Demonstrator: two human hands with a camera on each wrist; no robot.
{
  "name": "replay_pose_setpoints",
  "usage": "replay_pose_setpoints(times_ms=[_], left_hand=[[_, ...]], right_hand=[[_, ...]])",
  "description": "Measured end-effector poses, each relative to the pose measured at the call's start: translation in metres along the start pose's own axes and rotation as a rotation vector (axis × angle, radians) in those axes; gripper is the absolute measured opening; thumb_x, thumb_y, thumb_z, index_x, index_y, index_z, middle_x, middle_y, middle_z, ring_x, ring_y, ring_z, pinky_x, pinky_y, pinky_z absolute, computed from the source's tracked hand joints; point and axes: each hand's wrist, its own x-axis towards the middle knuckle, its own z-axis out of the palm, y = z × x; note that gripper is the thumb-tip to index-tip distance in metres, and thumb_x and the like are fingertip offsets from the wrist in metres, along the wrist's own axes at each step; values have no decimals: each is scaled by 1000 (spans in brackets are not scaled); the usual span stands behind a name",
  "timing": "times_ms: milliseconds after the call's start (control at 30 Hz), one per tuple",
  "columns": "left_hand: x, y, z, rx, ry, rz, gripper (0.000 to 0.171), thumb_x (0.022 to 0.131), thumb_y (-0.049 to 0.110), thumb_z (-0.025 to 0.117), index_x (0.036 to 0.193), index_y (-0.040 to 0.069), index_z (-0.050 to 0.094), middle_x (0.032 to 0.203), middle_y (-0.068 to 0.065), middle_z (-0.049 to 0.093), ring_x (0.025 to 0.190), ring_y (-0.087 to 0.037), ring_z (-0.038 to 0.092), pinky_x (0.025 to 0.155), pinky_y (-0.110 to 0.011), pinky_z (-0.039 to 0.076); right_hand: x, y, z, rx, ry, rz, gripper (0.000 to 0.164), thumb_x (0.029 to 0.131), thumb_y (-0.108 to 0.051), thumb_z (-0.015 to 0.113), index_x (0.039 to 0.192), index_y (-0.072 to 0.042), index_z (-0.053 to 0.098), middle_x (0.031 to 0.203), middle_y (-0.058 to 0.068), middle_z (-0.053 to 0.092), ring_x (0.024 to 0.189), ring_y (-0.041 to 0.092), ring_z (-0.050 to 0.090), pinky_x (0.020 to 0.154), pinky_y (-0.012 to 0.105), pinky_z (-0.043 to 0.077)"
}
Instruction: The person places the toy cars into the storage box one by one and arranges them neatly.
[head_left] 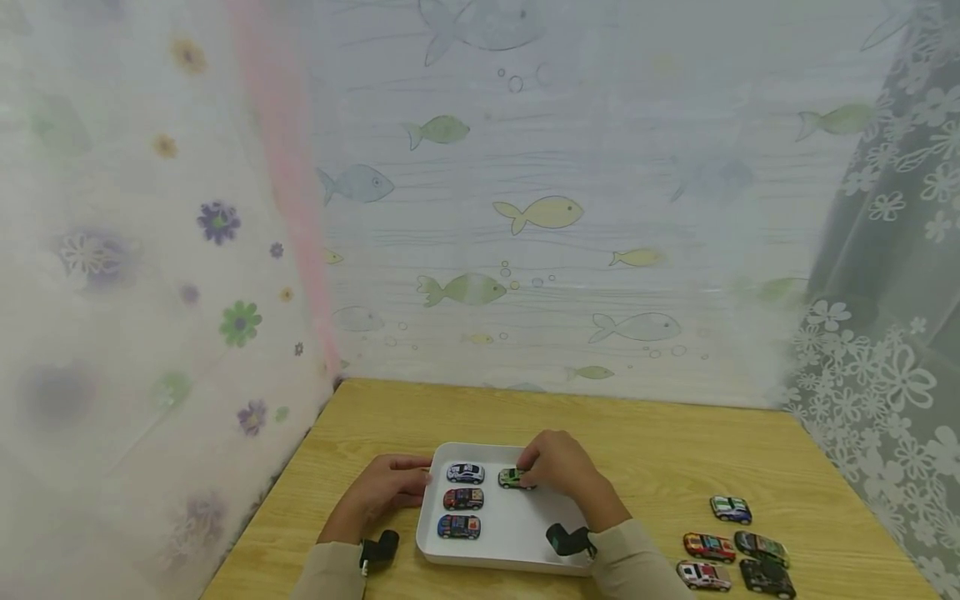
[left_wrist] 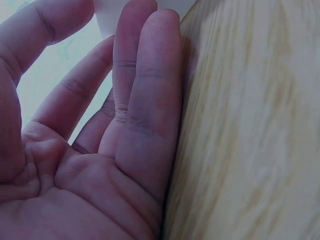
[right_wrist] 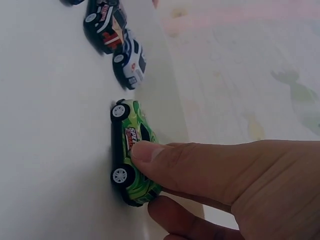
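Observation:
A white tray (head_left: 510, 557) stands on the table with several toy cars in it. My right hand (head_left: 564, 467) pinches a green toy car (right_wrist: 132, 150) between thumb and fingers, at the tray's back middle. The car's wheels are at the tray floor. On the tray's left side, a white-and-blue car (head_left: 465, 473), a dark red-and-purple car (head_left: 462, 499) and a blue car (head_left: 459, 527) form a column. My left hand (head_left: 390, 487) rests by the tray's left wall, fingertips at the rim. In the left wrist view its fingers (left_wrist: 155, 90) are fairly straight, edge down on the wood.
Right of the tray, several more toy cars lie on the wooden table (head_left: 375, 417): a white-green-blue one (head_left: 730, 508), a red-and-yellow one (head_left: 708, 547), a white-and-red one (head_left: 703, 575), a dark green one (head_left: 762, 547) and a black one (head_left: 767, 577). Patterned curtains (head_left: 525, 250) hang behind.

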Motion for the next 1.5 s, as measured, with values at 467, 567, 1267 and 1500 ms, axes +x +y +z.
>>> replay_pose_setpoints(times_ms=[467,567,1267,1500], left_hand=[[0,0,-1,7,-3,6,52,92,22,78,138,0,65,120,-15,75,93,-21,74,82,-36,64],[0,0,-1,8,-2,6,52,92,22,78,138,1,65,120,-15,75,94,-21,74,82,-36,64],[-2,3,2,16,9,0,52,91,21,79,137,1,66,118,-14,75,91,-20,74,81,-35,64],[-3,2,1,1,-2,4,51,92,20,78,137,0,65,117,-15,76,89,-20,74,81,-36,64]], right_hand=[[-4,-1,-2,-7,24,-5,16,76,-16,92,88,-21,82,90,-9,74,78,11,59,68,31,51],[-8,0,-7,-18,38,-33,16,78,-18,91,90,-20,83,89,-10,74,76,8,60,66,30,51],[-58,28,-57,0,161,-7,18,80,-21,89,97,-20,83,100,-10,75,82,7,64,65,25,54],[-82,51,-75,0,170,7,18,82,-25,88,98,-21,82,101,-10,76,92,16,68,71,32,57]])
